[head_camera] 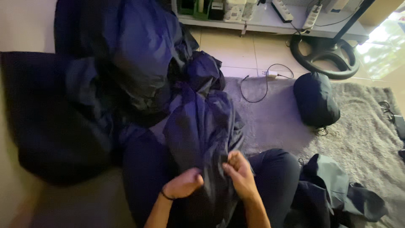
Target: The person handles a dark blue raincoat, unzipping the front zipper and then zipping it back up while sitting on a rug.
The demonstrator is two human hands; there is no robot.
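A large dark blue, thin, crinkly fabric sheet (pixel 198 122) trails from a big heap at the upper left down into my lap. My left hand (pixel 183 183) grips a fold of it low in the view, a dark band on the wrist. Just to its right, my right hand (pixel 240 173) pinches the same fabric with closed fingers. Both hands sit close together above my dark-trousered knees (pixel 274 173). The fabric hides the fingertips of both hands.
A packed dark blue stuff sack (pixel 315 99) lies on the grey shaggy rug (pixel 363 126). A crumpled dark garment (pixel 337 194) sits at lower right. A white charger with black cable (pixel 265 78), a black round stand base (pixel 325 57) and a low shelf (pixel 261 19) are beyond.
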